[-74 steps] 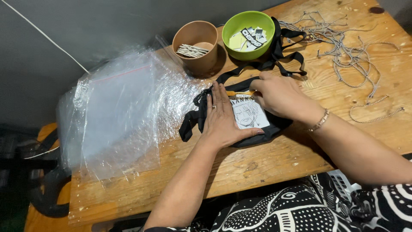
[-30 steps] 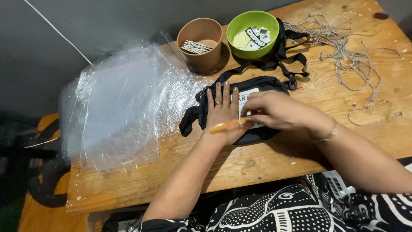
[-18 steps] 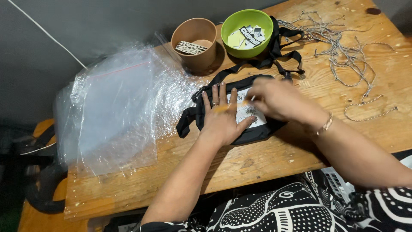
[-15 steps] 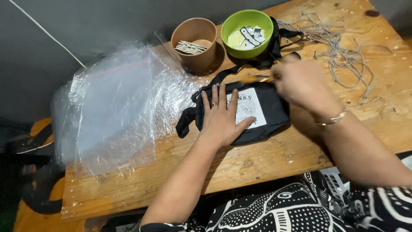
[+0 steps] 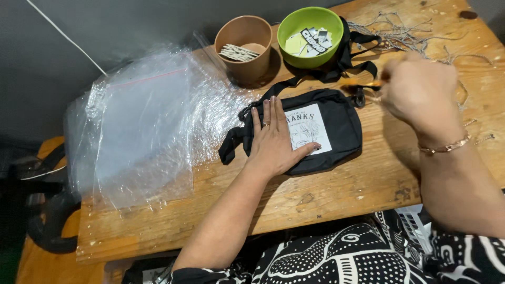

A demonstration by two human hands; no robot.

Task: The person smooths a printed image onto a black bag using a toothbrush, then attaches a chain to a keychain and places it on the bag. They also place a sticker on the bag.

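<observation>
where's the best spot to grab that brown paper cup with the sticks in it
Take the brown paper cup around its side wall, coming from the front right. It stands upright with an open rim; plastic bags crowd its left and the green bowl sits close on its right.

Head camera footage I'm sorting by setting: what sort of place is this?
Probably a small packing or craft workbench: a rough wooden table with a black pouch, clear plastic bags and a green bowl of tags.

bowls 2 (image 5: 310, 34) | pouch 1 (image 5: 342, 123) | plastic bags 1 stack (image 5: 142, 121)
</observation>
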